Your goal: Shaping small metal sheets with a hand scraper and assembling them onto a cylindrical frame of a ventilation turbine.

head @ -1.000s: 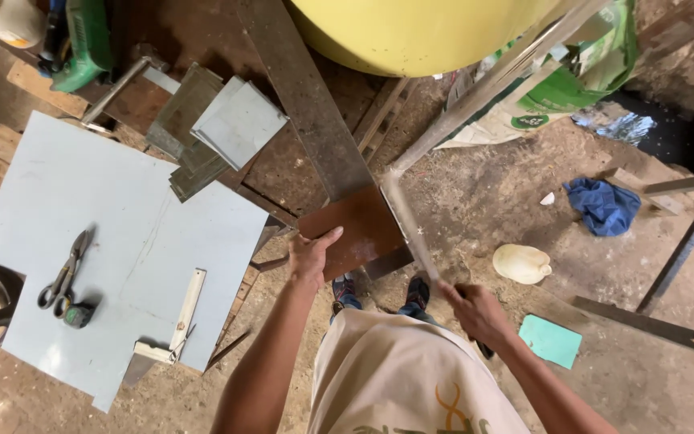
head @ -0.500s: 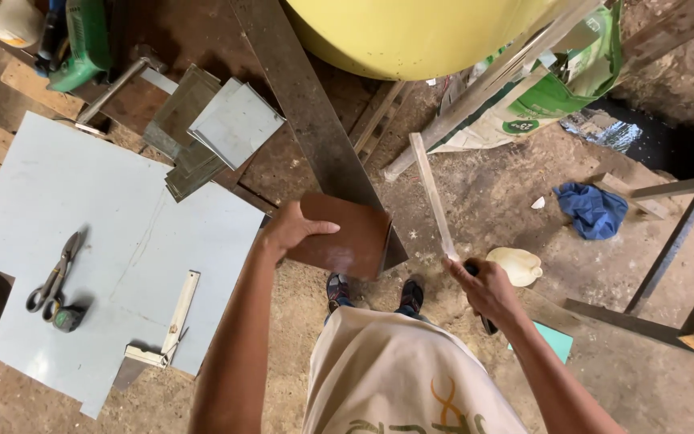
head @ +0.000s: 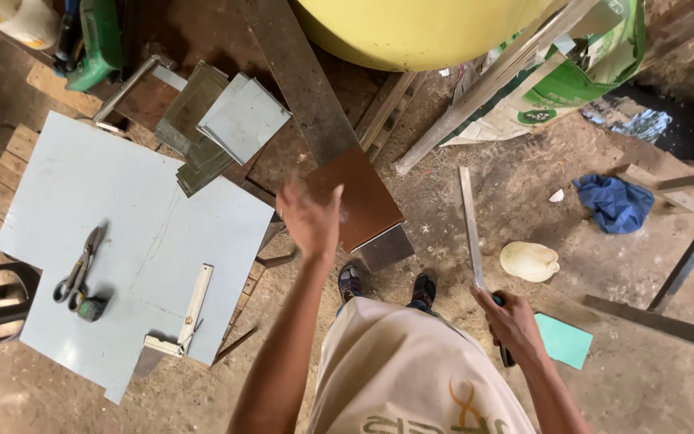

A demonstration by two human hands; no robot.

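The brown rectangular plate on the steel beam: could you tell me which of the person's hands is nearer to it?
Left. The left hand is raised with open fingers right at the brown plate, at its left edge. The right hand is lower right, apart, gripping a long flat file.

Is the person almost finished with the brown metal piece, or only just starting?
Hard to tell, but likely mid-job. Done: cut grey sheets lie stacked. In hand: the right hand grips a long flat file, and the left hand hovers open over the brown plate. Left: the file is off the plate.
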